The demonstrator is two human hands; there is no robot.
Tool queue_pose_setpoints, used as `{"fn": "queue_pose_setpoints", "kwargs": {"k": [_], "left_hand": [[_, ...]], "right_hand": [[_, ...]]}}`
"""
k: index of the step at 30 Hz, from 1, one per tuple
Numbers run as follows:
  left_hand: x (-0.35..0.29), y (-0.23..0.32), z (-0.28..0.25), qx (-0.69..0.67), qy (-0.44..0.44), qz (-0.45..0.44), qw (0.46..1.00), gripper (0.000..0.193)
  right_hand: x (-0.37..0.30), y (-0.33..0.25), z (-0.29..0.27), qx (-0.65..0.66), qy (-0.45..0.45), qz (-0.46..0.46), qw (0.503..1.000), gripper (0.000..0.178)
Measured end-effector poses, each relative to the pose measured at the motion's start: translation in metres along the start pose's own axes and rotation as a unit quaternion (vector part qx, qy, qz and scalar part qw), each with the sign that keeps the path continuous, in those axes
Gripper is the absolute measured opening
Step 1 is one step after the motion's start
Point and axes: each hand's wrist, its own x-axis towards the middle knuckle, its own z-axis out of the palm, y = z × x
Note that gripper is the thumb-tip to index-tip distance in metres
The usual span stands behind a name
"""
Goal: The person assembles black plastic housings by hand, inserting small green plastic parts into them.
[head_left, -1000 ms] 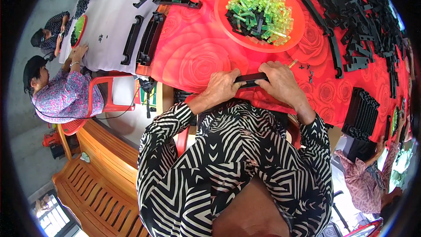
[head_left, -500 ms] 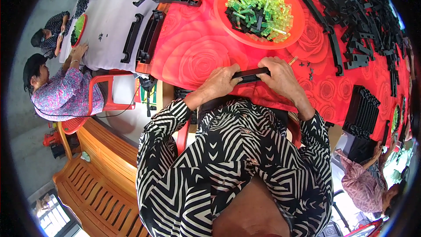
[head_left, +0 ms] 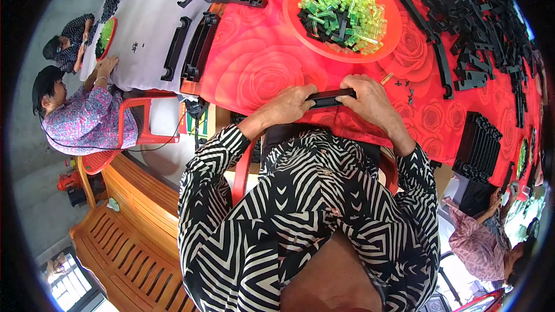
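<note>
- The left hand (head_left: 293,104) grips the left end of a short black bar (head_left: 330,99), its fingers curled around that end.
- The right hand (head_left: 370,101) is clamped on the bar's other end, thumb toward the wearer; the two hands are apart, with the bar's middle showing between them.
- The bar lies crosswise in front of the wearer's torso, over the near part of a red rose-print tablecloth (head_left: 269,78); whether it touches the cloth is unclear.
- Just beyond the right hand lie a small amber piece (head_left: 387,78) and, farther right, some tiny black bits (head_left: 410,93).
- Past the hands stands a round orange-red tray (head_left: 395,14) heaped with clear yellow-green pieces (head_left: 369,17), with black pieces (head_left: 321,28) on its left side.
- To the right are a neat stack of black bars (head_left: 477,145) and, farther off, a loose heap of black parts (head_left: 462,11).
- To the left, more long black bars (head_left: 175,51) lie on a pale-covered table (head_left: 144,14).
- Beyond, a co-worker in a floral top (head_left: 87,121) sits beside that table; a slatted wooden bench (head_left: 124,245) stands at lower left.
</note>
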Motion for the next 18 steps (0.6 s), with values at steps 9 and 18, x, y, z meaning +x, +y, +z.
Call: {"fn": "queue_pose_setpoints", "kwargs": {"k": [9, 18], "left_hand": [[0.0041, -0.0016, -0.0031, -0.017, -0.011, -0.006, 1.000, 0.018], [0.0038, -0.0056, -0.0032, -0.039, -0.016, -0.012, 0.999, 0.018]], "right_hand": [[0.0031, -0.0019, 0.0004, -0.012, -0.025, 0.052, 0.998, 0.027], [0.0050, -0.0042, -0.0001, 0.002, -0.030, 0.077, 0.997, 0.028]]}}
